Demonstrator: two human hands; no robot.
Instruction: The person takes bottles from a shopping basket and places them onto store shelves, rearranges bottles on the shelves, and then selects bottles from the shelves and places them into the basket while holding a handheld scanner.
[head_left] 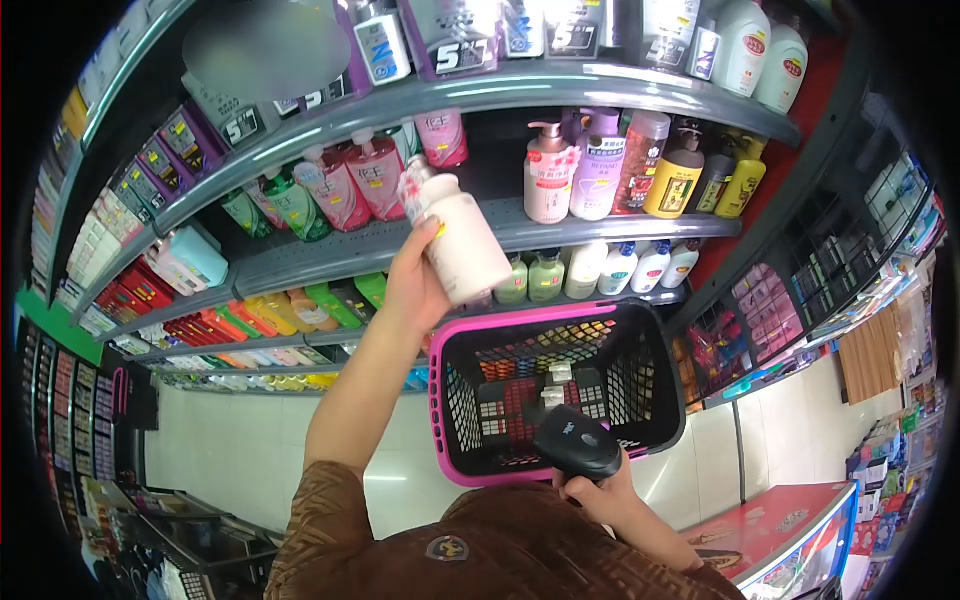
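Observation:
My left hand (415,278) grips a pale pink bottle (468,245) with a pump top and floral decoration near its neck. The bottle is raised in front of the shelf and tilted, its top leaning to the left. In my right hand (605,492) is a black handheld barcode scanner (578,443), held low over the near side of a shopping basket. That basket (437,400) is black mesh with a pink rim, and small pale items (556,382) lie in it, too small to name.
The middle shelf (620,232) holds pump bottles, including a pink one (549,172) and a purple one (598,165). Pink bottles (375,175) stand left of a gap. Hanging goods line a rack (765,310) at right. A red-topped case (760,530) sits at lower right.

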